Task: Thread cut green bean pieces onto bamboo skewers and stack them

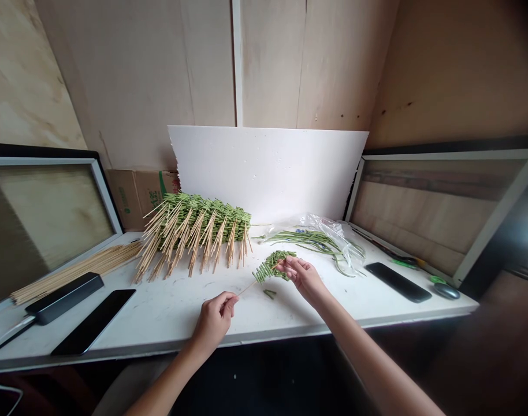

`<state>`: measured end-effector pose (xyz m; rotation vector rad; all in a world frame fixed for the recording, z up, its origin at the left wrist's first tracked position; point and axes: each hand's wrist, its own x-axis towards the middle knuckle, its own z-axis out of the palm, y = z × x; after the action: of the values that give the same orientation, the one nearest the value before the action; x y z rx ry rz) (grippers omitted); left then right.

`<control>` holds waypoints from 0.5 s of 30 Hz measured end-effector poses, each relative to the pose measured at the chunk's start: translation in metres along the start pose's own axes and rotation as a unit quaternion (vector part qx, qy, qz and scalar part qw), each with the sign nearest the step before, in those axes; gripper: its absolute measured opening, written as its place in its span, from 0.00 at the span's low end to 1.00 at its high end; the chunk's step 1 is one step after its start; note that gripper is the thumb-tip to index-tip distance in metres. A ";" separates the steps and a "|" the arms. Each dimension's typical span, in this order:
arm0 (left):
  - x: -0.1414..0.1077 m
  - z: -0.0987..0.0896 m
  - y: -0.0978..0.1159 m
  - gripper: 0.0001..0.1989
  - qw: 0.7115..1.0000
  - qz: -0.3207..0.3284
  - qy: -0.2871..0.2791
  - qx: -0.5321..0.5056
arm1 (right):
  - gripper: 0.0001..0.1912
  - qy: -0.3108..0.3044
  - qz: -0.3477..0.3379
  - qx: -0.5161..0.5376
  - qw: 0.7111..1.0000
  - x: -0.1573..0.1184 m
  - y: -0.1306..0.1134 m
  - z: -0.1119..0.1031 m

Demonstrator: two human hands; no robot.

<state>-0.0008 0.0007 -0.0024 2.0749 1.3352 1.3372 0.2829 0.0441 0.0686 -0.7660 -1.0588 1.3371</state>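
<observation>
My left hand [215, 320] pinches the near end of a bamboo skewer [246, 288], which slants up and to the right. Short cut pieces of green stem [261, 273] are threaded crosswise along it. At the far end, the fingers of my right hand [302, 277] are closed on the skewer near its tip; whether a stem piece is also between them I cannot tell. Behind that hand lies a small heap of cut green pieces [282, 254], partly hidden. A few loose pieces [269, 293] lie on the white table [168, 323] below the skewer.
Finished skewers of green pieces [212, 211] are stacked at the back left, sticks facing me. Bare skewers [82, 268] lie left of them. Long green stems [307, 238] rest by a clear plastic bag [333, 231]. Phones [95, 320] [398, 282] and a mouse [446, 290] lie near the edges.
</observation>
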 end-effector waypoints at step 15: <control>0.001 -0.002 0.002 0.17 1.000 0.006 -0.003 0.013 | 0.16 0.008 -0.037 -0.056 0.998 0.000 -0.001 -0.004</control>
<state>-0.0009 0.0004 0.0009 2.1054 1.3457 1.3247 0.2871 0.0448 0.0684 -0.8125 -1.1457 1.2151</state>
